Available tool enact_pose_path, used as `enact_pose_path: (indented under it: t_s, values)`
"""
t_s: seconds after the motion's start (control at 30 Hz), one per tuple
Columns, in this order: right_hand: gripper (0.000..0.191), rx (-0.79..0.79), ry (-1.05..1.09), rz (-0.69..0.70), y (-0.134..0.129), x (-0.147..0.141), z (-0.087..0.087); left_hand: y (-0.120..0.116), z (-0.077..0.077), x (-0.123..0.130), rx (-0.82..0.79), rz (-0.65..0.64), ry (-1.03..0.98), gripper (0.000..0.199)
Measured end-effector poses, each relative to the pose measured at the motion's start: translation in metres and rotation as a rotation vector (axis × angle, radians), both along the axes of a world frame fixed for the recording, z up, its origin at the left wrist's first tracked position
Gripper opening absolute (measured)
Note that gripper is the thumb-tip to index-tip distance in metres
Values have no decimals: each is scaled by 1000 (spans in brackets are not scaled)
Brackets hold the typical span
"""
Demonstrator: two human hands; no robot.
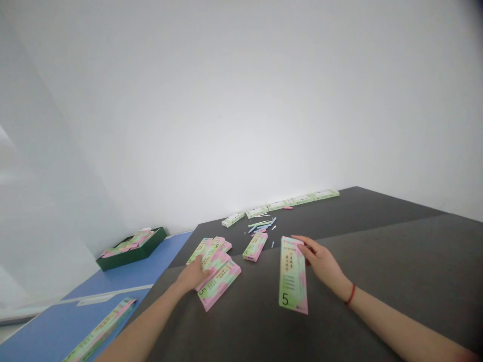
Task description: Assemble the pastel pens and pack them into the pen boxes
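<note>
My right hand (316, 255) grips the top end of a green and pink box (292, 276) marked 5, which hangs lengthwise toward me. To the left, my left hand (194, 274) rests on a loose pile of similar boxes (222, 282); its fingers lie on them, and whether they grip one is unclear. Between the hands a single pink and green box (255, 246) lies on the dark table (339, 322). Behind it are scattered pens or sticks (261, 225) in blue, green, white and pink.
Green and white boxes (302, 199) form a row along the wall at the table's back edge. At the left, a dark green open bin (132, 257) with more boxes stands on a blue table (75, 319). A long stack of boxes (101, 332) lies nearer on that table.
</note>
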State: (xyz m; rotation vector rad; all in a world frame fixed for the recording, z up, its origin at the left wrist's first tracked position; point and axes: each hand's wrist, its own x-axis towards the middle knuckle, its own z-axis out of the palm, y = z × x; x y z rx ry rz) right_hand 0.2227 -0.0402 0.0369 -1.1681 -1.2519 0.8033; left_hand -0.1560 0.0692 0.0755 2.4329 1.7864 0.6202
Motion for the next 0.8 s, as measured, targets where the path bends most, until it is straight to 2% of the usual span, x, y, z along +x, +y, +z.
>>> enact_pose_path:
  t_s: [0.1,0.23,0.3,0.37,0.47,0.5,0.57,0.67,0.8]
  values:
    - [37,-154,118,115,4,2,-11,-1,-1,-1,-32,16,-33,53]
    - [31,-342,173,293,6,0,-27,-9,10,-1,-134,7,-116,82]
    - [29,-403,178,339,5,-4,-33,-23,16,0,-201,-1,-160,82]
    - [27,-441,170,369,5,-9,-36,-42,19,6,-318,-27,-239,73]
    - [26,-471,137,383,4,-17,-37,-71,18,27,-603,-105,-459,69]
    - [25,-474,122,379,4,-19,-36,-79,17,36,-630,-135,-448,70]
    - [25,-470,88,359,3,-21,-35,-90,11,57,-550,-199,-323,72]
    - [26,-445,35,317,2,-19,-32,-96,-1,86,-430,-216,-78,69]
    - [26,-410,-39,249,3,-8,-31,-100,-13,104,-339,-255,110,67]
